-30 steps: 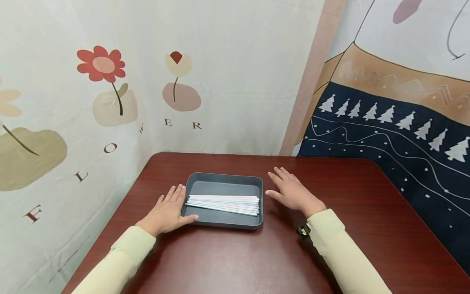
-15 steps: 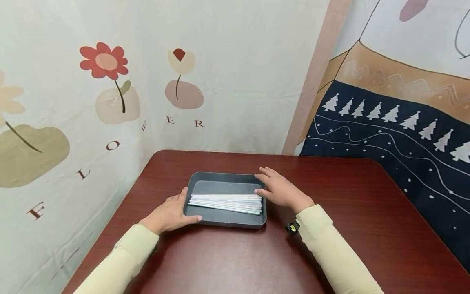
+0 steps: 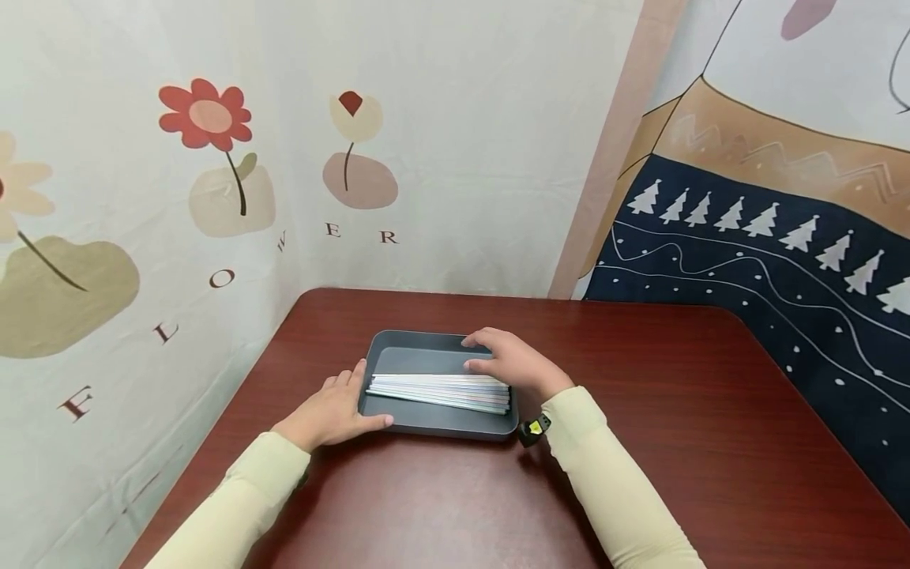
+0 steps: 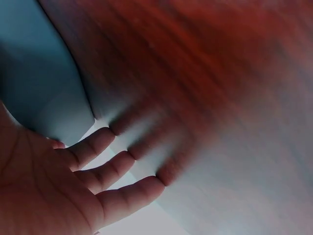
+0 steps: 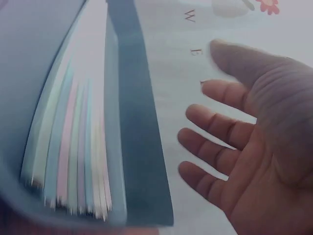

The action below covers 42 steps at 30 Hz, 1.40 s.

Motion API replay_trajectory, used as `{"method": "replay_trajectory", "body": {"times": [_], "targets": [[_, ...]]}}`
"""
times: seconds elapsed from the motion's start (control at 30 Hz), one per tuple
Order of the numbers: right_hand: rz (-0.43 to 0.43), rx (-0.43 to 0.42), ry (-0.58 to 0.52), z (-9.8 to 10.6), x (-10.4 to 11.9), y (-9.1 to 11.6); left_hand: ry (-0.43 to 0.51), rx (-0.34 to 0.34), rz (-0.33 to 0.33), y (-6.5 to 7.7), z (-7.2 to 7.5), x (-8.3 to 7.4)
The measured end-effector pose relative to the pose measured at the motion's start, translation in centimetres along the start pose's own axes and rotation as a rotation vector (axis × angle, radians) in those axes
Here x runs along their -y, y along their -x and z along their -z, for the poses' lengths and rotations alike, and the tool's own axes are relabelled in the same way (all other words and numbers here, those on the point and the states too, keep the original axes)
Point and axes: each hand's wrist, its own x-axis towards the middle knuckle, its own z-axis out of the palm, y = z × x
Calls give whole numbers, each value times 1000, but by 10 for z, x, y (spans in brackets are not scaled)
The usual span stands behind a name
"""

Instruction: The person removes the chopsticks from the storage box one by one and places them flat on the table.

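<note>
A shallow dark grey tray (image 3: 418, 360) stands on the table. Inside it lies a bundle of thin pastel straws (image 3: 441, 393), side by side from left to right; in the right wrist view the straws (image 5: 73, 152) show pink, green, blue and cream. My left hand (image 3: 329, 412) rests with fairly straight fingers against the tray's left side, thumb along the front left corner. In the left wrist view the tray (image 4: 39, 78) is beside the palm. My right hand (image 3: 517, 363) is over the tray's right part, fingers loosely bent, holding nothing, apart from the straws in the right wrist view.
The glossy reddish-brown table (image 3: 661, 395) extends around the tray. A pale cloth wall (image 3: 462, 158) printed with flowers and letters stands behind and to the left. At the right hangs a dark blue cloth (image 3: 711, 261) with white trees. A small black device (image 3: 535, 429) is on my right wrist.
My right hand has moved left, from beside the tray to above its right part. The left hand has stayed at the tray's left side. The straws lie as before.
</note>
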Motion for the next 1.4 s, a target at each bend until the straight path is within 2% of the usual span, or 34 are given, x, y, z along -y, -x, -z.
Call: {"method": "replay_trajectory", "body": {"times": [0.27,0.43,0.63,0.83,1.03,1.4], "targets": [[13,85,-85,-10,-2,-21,-3,-3,14,0,1,0],[-18,133,-155,-24,-5,-32,2,9,22,0,0,1],[-36,140,-214,-34,-7,-43,4,9,33,-1,3,1],[-54,154,-218,-36,-11,-48,21,9,17,-1,0,0],[-69,197,-230,-41,-17,-50,20,33,45,1,-1,-1],[-68,225,-284,-46,-28,-51,7,29,59,1,-1,-5]]}}
